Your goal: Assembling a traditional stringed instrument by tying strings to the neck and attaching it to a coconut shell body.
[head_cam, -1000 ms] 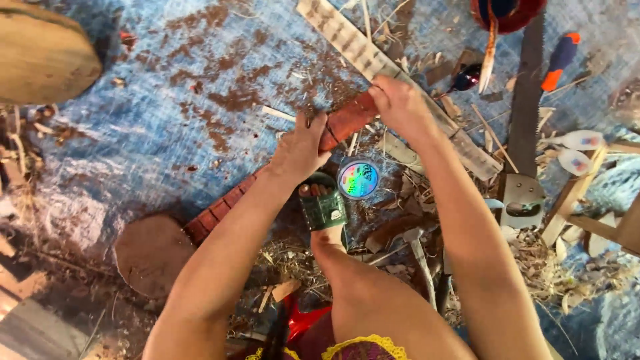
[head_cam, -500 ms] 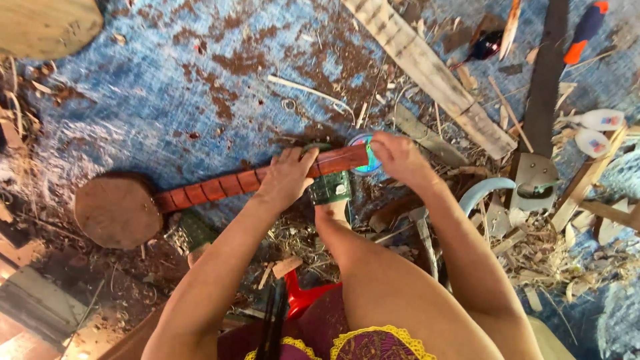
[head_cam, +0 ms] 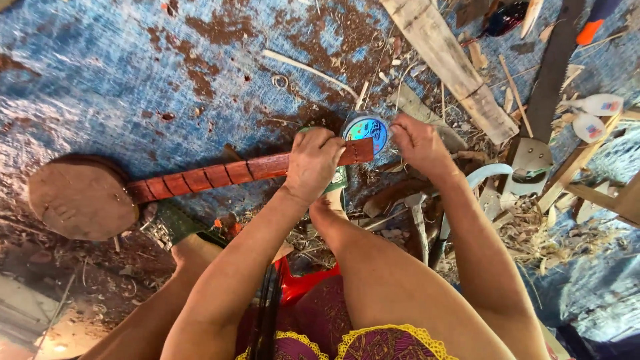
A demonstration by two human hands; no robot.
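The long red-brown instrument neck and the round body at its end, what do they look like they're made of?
The neck, gripped by the left hand, looks like carved wood with a reddish-brown stain or paint, crossed by dark fret-like bands. The round body looks like duller brown wood, matte and unpolished; whether it is solid or hollow cannot be told.

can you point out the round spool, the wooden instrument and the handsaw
round spool (head_cam: 367, 129), head view, on its shiny blue-green face.
wooden instrument (head_cam: 80, 197), head view, on its round brown body at the left.
handsaw (head_cam: 552, 63), head view, on the dark blade at the upper right.
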